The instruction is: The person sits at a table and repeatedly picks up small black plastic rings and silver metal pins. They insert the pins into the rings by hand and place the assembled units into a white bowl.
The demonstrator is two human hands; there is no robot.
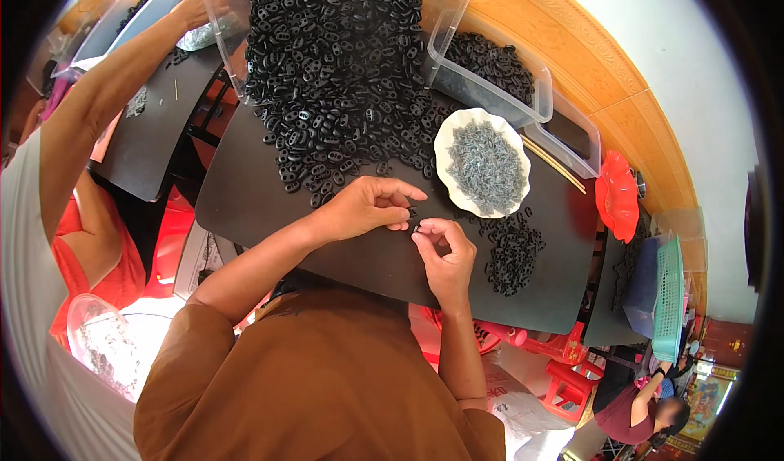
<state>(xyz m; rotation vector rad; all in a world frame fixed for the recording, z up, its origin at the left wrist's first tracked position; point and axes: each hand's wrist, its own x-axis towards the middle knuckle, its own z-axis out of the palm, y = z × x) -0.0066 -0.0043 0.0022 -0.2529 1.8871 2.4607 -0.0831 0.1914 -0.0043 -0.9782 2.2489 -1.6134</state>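
Over the near part of the dark table, my left hand [365, 206] pinches a small black plastic piece [412, 212] between thumb and fingers, its index finger reaching forward. Close beside it, my right hand [447, 253] is closed at the fingertips on another tiny black piece [417, 229]. The two pieces are nearly touching; their exact shape is too small to tell. Beyond my hands spreads a large heap of black two-holed oval plastic pieces [343, 85], spilling from a clear bin. A scalloped white bowl [443, 154] holds many small translucent grey bits. Right of my hands lies a pile of small black pieces [513, 257].
A clear box [535, 122] of black parts stands behind the bowl, with wooden chopsticks [555, 164] beside it. A red scalloped dish [617, 195] is at the right. On the left, another person's arm [98, 110] reaches across a neighbouring table [155, 151]. Red stools [569, 387] stand below.
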